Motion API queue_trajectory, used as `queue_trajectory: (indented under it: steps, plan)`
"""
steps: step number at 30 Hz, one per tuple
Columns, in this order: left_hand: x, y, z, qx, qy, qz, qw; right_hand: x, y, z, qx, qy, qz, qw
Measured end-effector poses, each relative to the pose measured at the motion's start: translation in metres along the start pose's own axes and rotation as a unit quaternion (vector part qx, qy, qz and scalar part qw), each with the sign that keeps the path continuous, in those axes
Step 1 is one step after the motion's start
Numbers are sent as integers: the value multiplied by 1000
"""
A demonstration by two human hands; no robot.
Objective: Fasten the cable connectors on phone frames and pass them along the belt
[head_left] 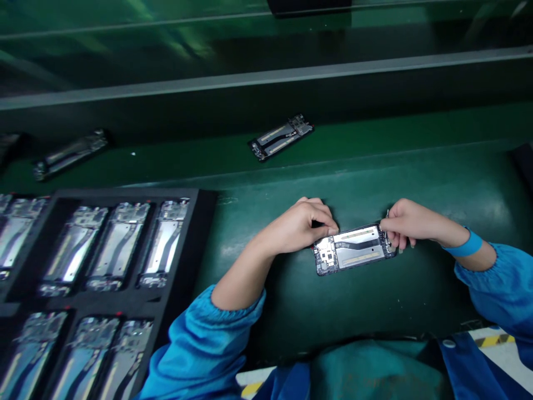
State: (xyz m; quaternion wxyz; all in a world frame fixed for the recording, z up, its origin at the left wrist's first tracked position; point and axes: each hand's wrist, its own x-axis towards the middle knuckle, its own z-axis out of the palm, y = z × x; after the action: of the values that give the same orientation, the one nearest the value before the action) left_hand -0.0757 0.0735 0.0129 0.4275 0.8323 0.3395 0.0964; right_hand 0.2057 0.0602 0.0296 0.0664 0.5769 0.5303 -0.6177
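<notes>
An opened phone [360,247] with bare circuit board, silver plate and black ribbon cable lies tilted slightly between my hands, low over the green mat. My left hand [306,222] grips its upper left edge near the circuit board, thumb on top and the other fingers curled behind. At the phone's right end, my right hand [406,222] is closed with thumb and forefinger pinched on the corner and other fingers curled below. A tiny shiny bit shows by the right fingertips, too small to name. On my right wrist is a blue band [464,243].
A black tray [204,205] with several opened phones in slots stands at the left. Another opened phone [281,138] lies on the green strip behind, and one more [70,154] farther left. A ledge [266,78] runs along the back. A dark object [522,166] sits at the right edge.
</notes>
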Motion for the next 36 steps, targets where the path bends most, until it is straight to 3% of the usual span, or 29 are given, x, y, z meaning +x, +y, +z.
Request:
queue_trajectory:
  steps: [5,11,16,24,27,30,31,34,36]
  plan:
    - [13,12,6,29,-1,-4,1000,-1,-3,1,-4,4,5,1000]
    - [50,20,20,50,-2,43,998,5,3,1,6,13,1,1000]
    - [71,32,28,61,7,44,997,7,6,2,15,22,-16,1000]
    - [47,42,39,127,66,-54,988,3,15,1,80,44,-68,993]
    - [36,45,48,149,89,-78,982,-6,26,-3,162,143,-198,956]
    - [31,50,56,145,95,-73,982,-14,35,0,142,273,-291,906]
    - [30,51,58,137,95,-67,984,-15,36,3,117,280,-293,907]
    - [30,57,62,108,113,-50,987,-13,35,16,73,217,-276,934]
    - [30,59,64,94,138,-47,985,-11,33,24,85,197,-279,936]
